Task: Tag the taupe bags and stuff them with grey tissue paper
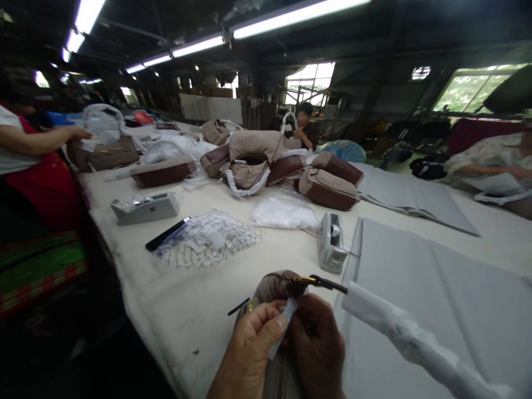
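1. A co-worker's arm [45, 138] is reaching over the far left of the table [137, 277], well apart from the person's own hands.
2. The left hand [251, 349] is closing thumb and fingers on a white strip [284, 327], pinching it at the top of a handbag [272, 288].
3. The handbag is sitting at the near table edge, between the two hands and partly hidden by them.
4. The right hand [319, 346] is curling shut against the handbag, just beside the strip; its fingertips are hidden.
5. The metal buckle [310, 279] is showing bare above the hands, so covering here appears unfinished.
6. A tape dispenser [331, 242] is standing near, behind the handbag.
7. The strap [415, 343] is running to the right, already fully sleeved in white wrap; this part appears done.
8. Grey paper sheets [440, 277] are lying beneath the strap.
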`<state>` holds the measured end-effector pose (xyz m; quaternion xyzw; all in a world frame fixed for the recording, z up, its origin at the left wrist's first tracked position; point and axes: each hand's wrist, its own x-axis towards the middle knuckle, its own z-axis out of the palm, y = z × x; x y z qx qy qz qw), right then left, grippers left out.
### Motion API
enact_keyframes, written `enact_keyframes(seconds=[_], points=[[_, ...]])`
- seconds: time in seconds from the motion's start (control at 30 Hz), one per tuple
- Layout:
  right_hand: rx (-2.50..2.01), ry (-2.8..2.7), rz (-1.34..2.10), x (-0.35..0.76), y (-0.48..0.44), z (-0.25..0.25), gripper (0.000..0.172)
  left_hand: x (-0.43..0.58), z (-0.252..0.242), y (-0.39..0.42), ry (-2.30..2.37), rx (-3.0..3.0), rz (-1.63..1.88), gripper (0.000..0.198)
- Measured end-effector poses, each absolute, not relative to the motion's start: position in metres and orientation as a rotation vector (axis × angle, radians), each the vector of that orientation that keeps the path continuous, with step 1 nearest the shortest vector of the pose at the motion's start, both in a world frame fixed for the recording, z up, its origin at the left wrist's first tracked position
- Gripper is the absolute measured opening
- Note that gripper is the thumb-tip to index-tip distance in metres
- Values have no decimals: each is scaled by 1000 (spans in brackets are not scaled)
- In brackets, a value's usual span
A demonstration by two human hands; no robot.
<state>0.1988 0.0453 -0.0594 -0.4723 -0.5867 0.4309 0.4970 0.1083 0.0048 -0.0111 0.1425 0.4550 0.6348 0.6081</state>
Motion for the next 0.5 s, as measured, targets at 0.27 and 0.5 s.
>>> enact_keyframes(seconds=[0.27, 0.5], points=[[-628, -2028, 215, 221, 73, -72, 27, 111, -8, 5, 868, 240, 1504, 16], [-698, -2031, 303, 232, 75, -60, 22, 114, -11, 16, 959, 227, 1473, 17]])
